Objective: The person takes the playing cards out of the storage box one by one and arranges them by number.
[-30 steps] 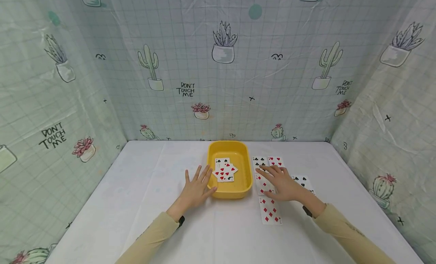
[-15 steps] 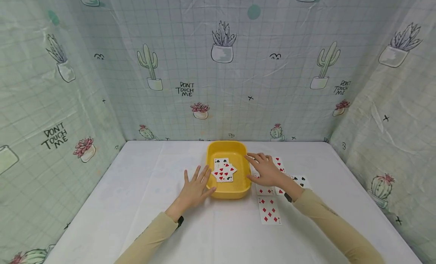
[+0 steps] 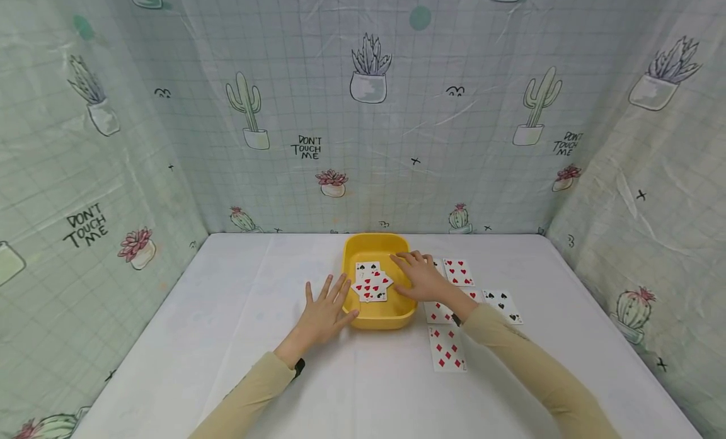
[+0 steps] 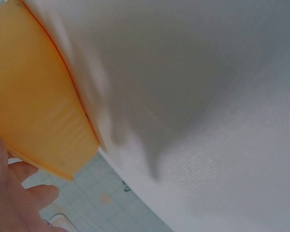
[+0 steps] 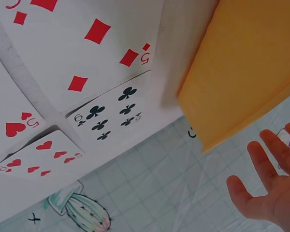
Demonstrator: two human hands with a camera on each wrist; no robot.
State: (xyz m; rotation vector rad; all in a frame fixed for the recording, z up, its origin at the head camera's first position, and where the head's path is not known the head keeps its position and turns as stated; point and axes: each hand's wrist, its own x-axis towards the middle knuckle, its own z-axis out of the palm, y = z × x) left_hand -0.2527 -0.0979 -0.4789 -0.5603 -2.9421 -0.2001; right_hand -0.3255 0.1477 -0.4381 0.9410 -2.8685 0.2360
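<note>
A yellow plastic tub [image 3: 380, 323] stands near the back of the table with a small overlapping pile of playing cards [image 3: 372, 286] inside. My left hand [image 3: 319, 318] lies with spread fingers along the tub's left side, fingertips and thumb right at the rim. Over the right rim reaches my right hand [image 3: 421, 281], its fingers loosely spread above the inside and no card between them. In the right wrist view that hand [image 5: 275, 188] is above the tub's edge, beside the five of diamonds [image 5: 53, 53] and six of clubs [image 5: 111, 108].
Face-up cards lie right of the tub: the six of hearts [image 3: 458, 273], a spades card [image 3: 502, 307] and the seven of diamonds [image 3: 447, 349] closest to the front. The five of hearts [image 5: 5, 106] shows in the right wrist view. A patterned curtain [image 3: 397, 130] encloses the table.
My right hand has moved left, from above the cards on the table to above the tub's right rim, uncovering the six of hearts. My left hand has stayed in place.
</note>
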